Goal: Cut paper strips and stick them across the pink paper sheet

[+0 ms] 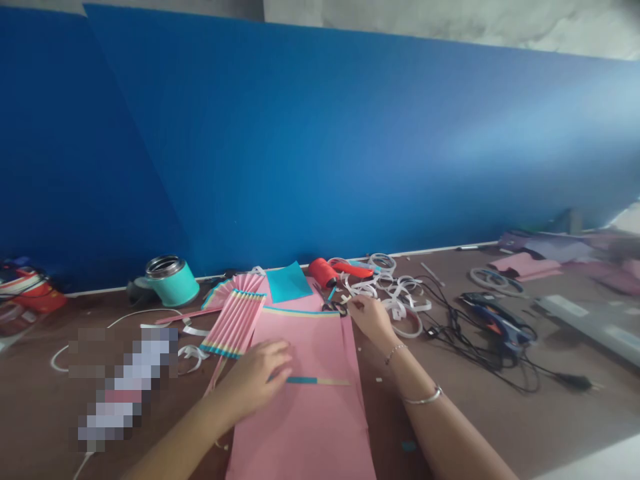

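My left hand (pixel 263 375) lies on a pink paper sheet (pixel 305 433), its fingers stretched out flat beside a thin blue and cream strip (pixel 305 381). Another pink sheet edge with a blue and cream border (pixel 300 311) runs farther back. My right hand (pixel 371 319) is at the sheets' far right corner, thumb and fingers pinched on a small pale strip (pixel 345 299). Dark scissors handles (pixel 336 307) show just left of these fingertips, partly hidden. Left of the sheets lies an accordion-folded pink paper (pixel 234 325) with blue and cream edges.
Behind are a blue paper square (pixel 290 283), a red thread spool (pixel 323 273) and curled white strips (pixel 400 293). A glue gun (pixel 500 323) with tangled black cable lies right. A teal mug (pixel 175 283) stands left. A blue panel (pixel 320 147) borders the table's back.
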Motion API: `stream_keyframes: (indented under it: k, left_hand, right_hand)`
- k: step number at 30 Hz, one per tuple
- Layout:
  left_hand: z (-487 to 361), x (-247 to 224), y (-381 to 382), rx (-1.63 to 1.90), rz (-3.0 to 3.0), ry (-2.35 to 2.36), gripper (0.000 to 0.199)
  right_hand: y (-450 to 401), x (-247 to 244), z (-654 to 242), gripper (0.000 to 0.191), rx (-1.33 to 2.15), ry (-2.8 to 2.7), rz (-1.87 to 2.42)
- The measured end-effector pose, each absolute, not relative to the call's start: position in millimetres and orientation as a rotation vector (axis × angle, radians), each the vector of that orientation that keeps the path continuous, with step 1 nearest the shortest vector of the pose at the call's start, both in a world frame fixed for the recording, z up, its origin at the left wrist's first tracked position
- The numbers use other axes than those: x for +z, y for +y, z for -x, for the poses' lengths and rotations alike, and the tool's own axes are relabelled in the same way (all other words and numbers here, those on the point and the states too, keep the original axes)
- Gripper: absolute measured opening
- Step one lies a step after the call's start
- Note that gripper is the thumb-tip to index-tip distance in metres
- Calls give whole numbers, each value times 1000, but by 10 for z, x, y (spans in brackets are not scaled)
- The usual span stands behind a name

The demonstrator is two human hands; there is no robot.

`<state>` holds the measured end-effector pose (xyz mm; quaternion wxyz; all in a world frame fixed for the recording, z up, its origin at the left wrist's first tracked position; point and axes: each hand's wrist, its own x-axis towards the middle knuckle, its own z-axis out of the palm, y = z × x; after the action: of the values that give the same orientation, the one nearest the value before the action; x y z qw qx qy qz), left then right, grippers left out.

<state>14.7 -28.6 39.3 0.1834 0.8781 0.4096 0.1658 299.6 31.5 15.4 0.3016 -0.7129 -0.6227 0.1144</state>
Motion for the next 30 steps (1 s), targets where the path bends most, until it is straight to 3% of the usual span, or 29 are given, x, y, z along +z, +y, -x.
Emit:
stream_keyframes:
  k: [20,30]
  left_hand:
    - [-223,94,-618,479,-2795,1153,29]
    - [-163,-23,-567,555,-2696,1423,34]
  right_hand:
    - [297,178,-2991,21,281,-1782,1908]
    - [255,168,-2939,22,378,-1870,1844]
